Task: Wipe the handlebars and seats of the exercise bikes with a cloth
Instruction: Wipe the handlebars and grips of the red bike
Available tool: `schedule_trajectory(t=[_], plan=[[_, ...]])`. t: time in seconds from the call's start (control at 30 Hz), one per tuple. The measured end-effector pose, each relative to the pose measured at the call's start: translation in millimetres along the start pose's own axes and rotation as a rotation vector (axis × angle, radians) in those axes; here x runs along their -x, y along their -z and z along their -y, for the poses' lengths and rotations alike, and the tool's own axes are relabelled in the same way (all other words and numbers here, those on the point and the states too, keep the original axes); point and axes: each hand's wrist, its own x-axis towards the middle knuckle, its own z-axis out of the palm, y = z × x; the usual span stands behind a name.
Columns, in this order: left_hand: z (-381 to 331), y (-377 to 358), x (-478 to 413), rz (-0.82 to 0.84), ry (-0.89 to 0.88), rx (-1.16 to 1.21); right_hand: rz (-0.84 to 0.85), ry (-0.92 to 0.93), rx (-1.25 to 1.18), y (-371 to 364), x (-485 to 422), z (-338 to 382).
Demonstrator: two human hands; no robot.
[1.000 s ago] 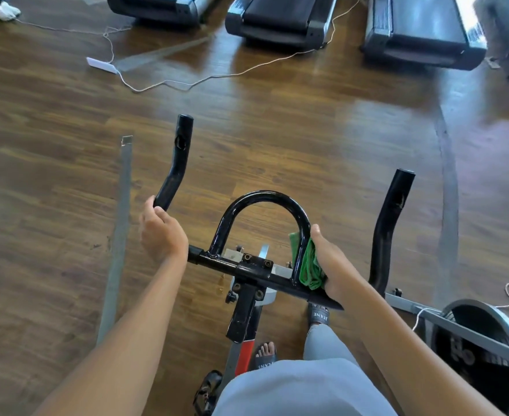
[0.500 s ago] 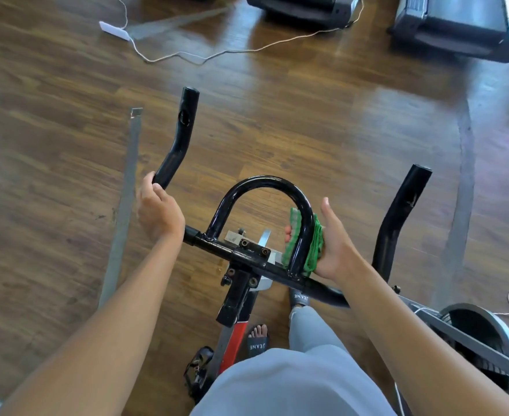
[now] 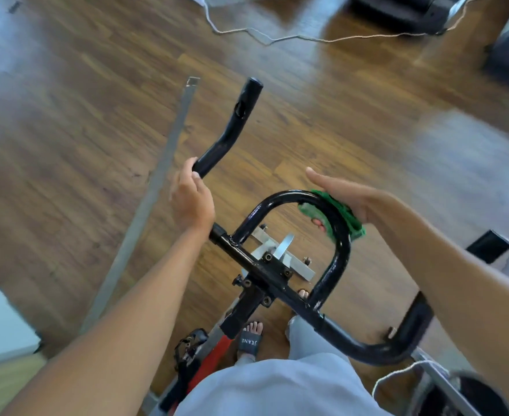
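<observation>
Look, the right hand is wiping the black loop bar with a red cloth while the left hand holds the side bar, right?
Not quite. The cloth is green, not red. The head view shows the right hand wiping the black loop bar with it while the left hand holds the side bar.

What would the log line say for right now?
step: wipe handlebars | right hand: wraps green cloth round loop bar, upper right bend | left hand: grips left handlebar at its lower end
</observation>
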Motion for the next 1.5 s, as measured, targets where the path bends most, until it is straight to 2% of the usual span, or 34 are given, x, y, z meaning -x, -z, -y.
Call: schedule_trajectory(t=[0.13,0.23,0.3,0.47,0.6,0.73,0.83,0.93,1.0,1.17,1.23,1.37,1.43,1.5], plan=[[1.0,1.2,-3.4,-0.019,0.0,0.018,0.08,-0.027,0.753,-50.6,-23.9,85.6],[0.1,1.7,-4.2,-0.025,-0.01,0.013,0.073,-0.073,1.233,-100.8,-41.9,106.7],[1.0,3.1,-4.1,-0.022,-0.019,0.016,0.11,-0.113,1.345,-115.8,-49.0,108.6],[0.8,5.6,-2.6,-0.003,-0.028,0.039,0.185,-0.115,1.335,-137.5,-56.4,102.9],[1.4,7.9,-0.8,-0.011,-0.042,0.033,0.116,-0.056,1.326,-139.0,-55.8,98.1],[-2.0,9.5,0.3,-0.008,-0.031,-0.001,-0.013,0.041,1.166,-105.3,-46.8,93.3],[-1.7,11.4,-0.1,0.025,-0.04,-0.033,-0.27,0.16,1.065,-79.5,-36.3,79.9],[-2.0,12.1,0.0,0.04,-0.053,-0.044,-0.504,0.2,1.029,-74.9,-32.3,67.2],[-3.4,13.3,0.4,0.041,-0.049,-0.063,-0.542,0.185,0.98,-74.1,-32.9,66.1],[-8.6,13.6,0.9,0.04,-0.01,-0.085,-0.488,0.198,0.679,-44.4,-9.2,38.2],[-10.6,13.9,2.6,0.027,0.013,-0.091,-0.591,0.208,0.477,-41.4,-0.6,12.6],[-11.0,15.3,4.6,0.019,0.032,-0.077,-0.795,0.182,-0.468,-56.9,-2.6,-47.1],[-11.2,14.7,4.7,0.03,0.034,-0.066,-0.852,0.176,-0.724,-83.1,-1.3,-74.7],[-11.7,14.9,4.6,0.033,0.03,-0.061,-0.817,0.182,-0.906,-111.5,5.5,-95.3]])
